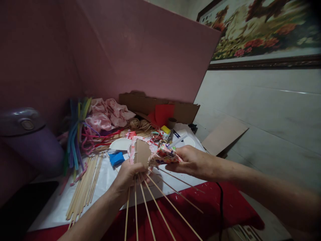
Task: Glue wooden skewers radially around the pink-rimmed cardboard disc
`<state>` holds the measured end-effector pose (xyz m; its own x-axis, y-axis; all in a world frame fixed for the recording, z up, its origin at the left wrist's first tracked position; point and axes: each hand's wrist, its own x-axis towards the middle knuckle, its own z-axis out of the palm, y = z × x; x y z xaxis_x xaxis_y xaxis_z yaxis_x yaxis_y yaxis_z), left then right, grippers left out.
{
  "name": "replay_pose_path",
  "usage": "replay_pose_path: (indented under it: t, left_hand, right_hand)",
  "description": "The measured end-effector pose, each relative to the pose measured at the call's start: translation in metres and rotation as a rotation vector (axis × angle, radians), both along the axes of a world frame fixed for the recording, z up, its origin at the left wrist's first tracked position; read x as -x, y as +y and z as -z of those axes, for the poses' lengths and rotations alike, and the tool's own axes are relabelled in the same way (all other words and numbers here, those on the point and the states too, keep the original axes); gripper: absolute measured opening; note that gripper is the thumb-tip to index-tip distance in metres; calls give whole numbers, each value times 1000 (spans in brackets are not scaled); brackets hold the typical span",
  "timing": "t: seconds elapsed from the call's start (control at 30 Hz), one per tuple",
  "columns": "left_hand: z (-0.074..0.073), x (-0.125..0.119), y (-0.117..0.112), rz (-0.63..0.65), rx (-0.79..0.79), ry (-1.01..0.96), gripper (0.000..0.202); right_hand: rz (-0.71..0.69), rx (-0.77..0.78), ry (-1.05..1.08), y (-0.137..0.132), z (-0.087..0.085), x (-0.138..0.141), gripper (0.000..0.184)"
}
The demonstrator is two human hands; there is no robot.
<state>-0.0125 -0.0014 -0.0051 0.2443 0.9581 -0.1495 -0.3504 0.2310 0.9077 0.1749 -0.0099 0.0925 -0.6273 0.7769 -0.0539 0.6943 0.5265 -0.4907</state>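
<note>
Above a cluttered craft table point(105, 180), the left hand point(127, 177) grips a cardboard piece point(141, 152) fanned with thin wooden sticks point(155, 204), while the right hand point(193, 160) pinches patterned fabric point(164, 155) against its edge; loose sticks point(85, 187) lie beside them.

The sticks point(136, 214) run off the bottom edge. Left hand point(126, 177) fingertips are hidden behind the cardboard piece point(141, 152).

Crumpled pink cloth point(107, 115) lies beside twine balls point(139, 124), with what may be coloured straws point(74, 135) at its left.
</note>
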Motion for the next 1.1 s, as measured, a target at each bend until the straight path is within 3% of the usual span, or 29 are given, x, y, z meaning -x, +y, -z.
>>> replay_pose_path:
  t: [0.27, 1.1]
  left_hand:
    - [2, 0, 0, -8, -10, 3, 28]
    - [-1, 0, -1, 10, -15, -5, 26]
  right_hand:
    - [44, -13, -55, 2, 2, -2, 32]
    - [37, -33, -70, 2, 3, -3, 34]
